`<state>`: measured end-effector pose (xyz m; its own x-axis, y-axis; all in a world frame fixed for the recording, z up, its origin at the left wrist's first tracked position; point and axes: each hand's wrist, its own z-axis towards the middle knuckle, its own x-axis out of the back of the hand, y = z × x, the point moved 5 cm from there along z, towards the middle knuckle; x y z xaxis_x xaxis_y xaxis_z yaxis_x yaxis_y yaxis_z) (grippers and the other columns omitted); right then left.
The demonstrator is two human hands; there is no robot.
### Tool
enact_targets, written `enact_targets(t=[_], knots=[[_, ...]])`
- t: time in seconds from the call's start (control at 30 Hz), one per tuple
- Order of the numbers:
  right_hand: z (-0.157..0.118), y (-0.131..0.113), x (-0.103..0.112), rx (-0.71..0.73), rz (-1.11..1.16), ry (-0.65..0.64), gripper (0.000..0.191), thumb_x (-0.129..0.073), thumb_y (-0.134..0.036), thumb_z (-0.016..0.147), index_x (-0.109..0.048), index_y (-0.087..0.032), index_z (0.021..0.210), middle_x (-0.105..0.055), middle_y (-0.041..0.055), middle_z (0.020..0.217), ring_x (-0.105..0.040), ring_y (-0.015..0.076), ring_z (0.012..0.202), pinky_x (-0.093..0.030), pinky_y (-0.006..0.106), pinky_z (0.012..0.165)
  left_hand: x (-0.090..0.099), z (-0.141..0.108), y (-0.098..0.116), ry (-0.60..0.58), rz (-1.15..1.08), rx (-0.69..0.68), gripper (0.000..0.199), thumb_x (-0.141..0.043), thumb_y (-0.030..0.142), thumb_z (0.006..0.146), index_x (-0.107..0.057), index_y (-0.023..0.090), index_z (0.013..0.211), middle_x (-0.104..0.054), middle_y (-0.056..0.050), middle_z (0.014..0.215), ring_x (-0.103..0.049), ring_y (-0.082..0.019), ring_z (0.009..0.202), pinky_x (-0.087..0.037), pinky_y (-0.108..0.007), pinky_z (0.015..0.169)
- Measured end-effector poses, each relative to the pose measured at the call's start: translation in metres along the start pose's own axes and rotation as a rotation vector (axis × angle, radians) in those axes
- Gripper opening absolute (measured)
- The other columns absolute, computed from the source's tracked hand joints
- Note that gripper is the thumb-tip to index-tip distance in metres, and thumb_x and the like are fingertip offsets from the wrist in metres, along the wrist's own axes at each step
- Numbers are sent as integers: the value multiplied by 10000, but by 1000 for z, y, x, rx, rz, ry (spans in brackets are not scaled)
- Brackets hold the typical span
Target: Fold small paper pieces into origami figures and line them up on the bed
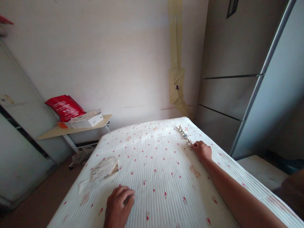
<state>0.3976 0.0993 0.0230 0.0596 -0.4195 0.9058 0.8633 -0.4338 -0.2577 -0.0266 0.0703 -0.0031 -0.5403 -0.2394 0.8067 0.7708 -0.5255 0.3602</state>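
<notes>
Two hands lay on a mattress [161, 164], white, ribbed, with small red flecks, seen from its near end. Left hand [118, 204]: palm down at the near edge, fingers loosely curled against the cover, holding nothing. Right hand [202, 150]: arm stretched out along the right side, fingers narrowed to a pinch at the near end of a clip strip [184, 133]; whether the fingertips actually gripped it could not be told. Clip strip: a short, pale row of small pieces, too small to identify further, lying on the mattress near its far right corner and running diagonally away from the right hand. Paper packet [104, 169]: flat, printed, with a crumpled edge, lying on the left part of the mattress, well apart from the strip and just beyond the left hand, not touching it. A second flat slip [85, 186] lay just beside the packet, toward the near left edge. Shelf [49, 133]: a light wooden board on a white bracket against the far wall, left of the mattress. On it, a red bag [65, 107] leaning back against the wall, and a white box [91, 120] lying flat in front of the bag, touching it. Wall [114, 57]: pale, with a strip of yellowish tape [175, 63] running down it toward the far right corner of the mattress. Grey cabinet [228, 79]: several fronts, standing right of the mattress.
</notes>
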Motion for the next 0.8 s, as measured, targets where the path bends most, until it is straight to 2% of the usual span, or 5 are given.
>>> enact_targets(t=[0.2, 0.37, 0.8], knots=[[2, -1, -2, -13, -7, -23, 320, -423, -397, 814, -668, -192, 783, -647, 67, 877, -592, 170, 743, -304, 262, 590, -3, 0, -2, -17, 9, 0, 133, -554, 283, 727, -677, 236, 710, -657, -21, 771, -591, -185, 780, -484, -300, 727], [3, -1, -4, -29, -12, -46, 312, -437, -404, 807, -668, -195, 783, -646, 60, 885, -591, 165, 747, -300, 255, 586, -4, -2, -5, 13, 6, -28, 127, -560, 280, 725, -678, 231, 717, -655, -25, 768, -591, -180, 780, -482, -285, 716], [2, 1, -5, -36, -14, -48, 305, -429, -382, 809, -656, -184, 764, -643, 65, 871, -587, 160, 741, -278, 253, 570, 0, 1, 1, 12, 17, -32, 128, -547, 258, 725, -669, 231, 697, -653, -14, 746, -593, -171, 748, -482, -273, 696]])
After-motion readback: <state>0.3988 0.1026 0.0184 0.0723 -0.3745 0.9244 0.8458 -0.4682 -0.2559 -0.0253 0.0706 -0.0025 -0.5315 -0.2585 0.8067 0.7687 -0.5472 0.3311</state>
